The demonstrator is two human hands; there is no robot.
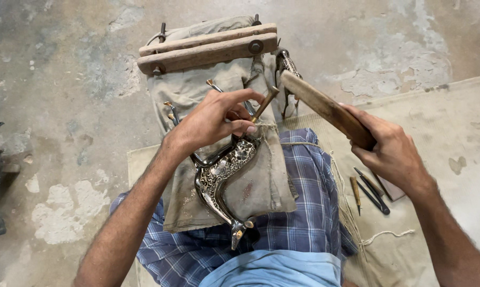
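Covering the upper part of the engraved metal deer figure at frame centre, the left hand pinches a thin chisel; its tip is hidden. The right hand grips a wooden mallet. Bare concrete floor lies open at left.

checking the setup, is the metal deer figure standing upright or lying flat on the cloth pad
Lying flat. The metal deer figure rests on its side on the cloth pad, engraved flank up, legs sideways, pinned under the left hand.
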